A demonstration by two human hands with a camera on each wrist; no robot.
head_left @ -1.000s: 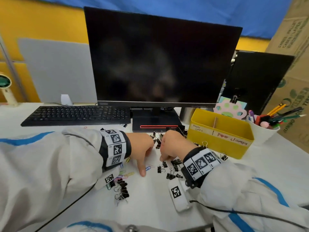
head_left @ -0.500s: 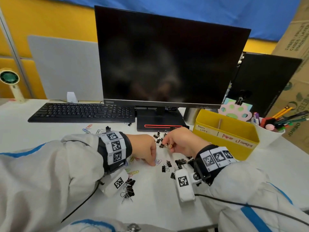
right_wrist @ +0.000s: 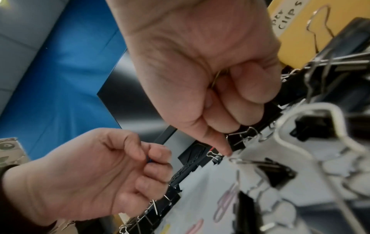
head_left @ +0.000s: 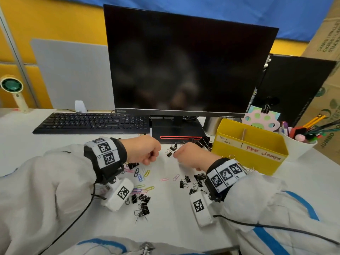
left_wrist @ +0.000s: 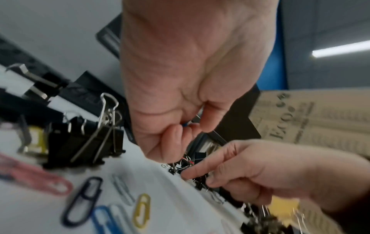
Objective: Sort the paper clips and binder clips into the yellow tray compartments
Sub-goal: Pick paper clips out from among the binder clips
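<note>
Loose coloured paper clips [head_left: 140, 176] and black binder clips [head_left: 196, 181] lie scattered on the white desk. The yellow tray [head_left: 252, 158] stands at the right, with a divider and the labels "Paper clips" and "Paper clamps". My left hand [head_left: 150, 159] hovers just above the desk and pinches a blue paper clip [left_wrist: 185, 125] between thumb and curled fingers. My right hand [head_left: 177, 153] is curled, with a yellowish paper clip [right_wrist: 217, 77] showing inside its fist. Its lowest fingertip [right_wrist: 225, 150] reaches down among small binder clips [right_wrist: 237, 140].
A dark monitor [head_left: 184, 67] and its black base [head_left: 176, 128] stand right behind the hands, with a keyboard [head_left: 92, 122] to the left. A white pen cup [head_left: 298, 146] sits beside the tray. More binder clips [head_left: 142, 201] lie near my left wrist.
My left hand went from pressing a finger on the desk to lifting off with the blue paper clip pinched. My right hand dropped back down to the small binder clips.
</note>
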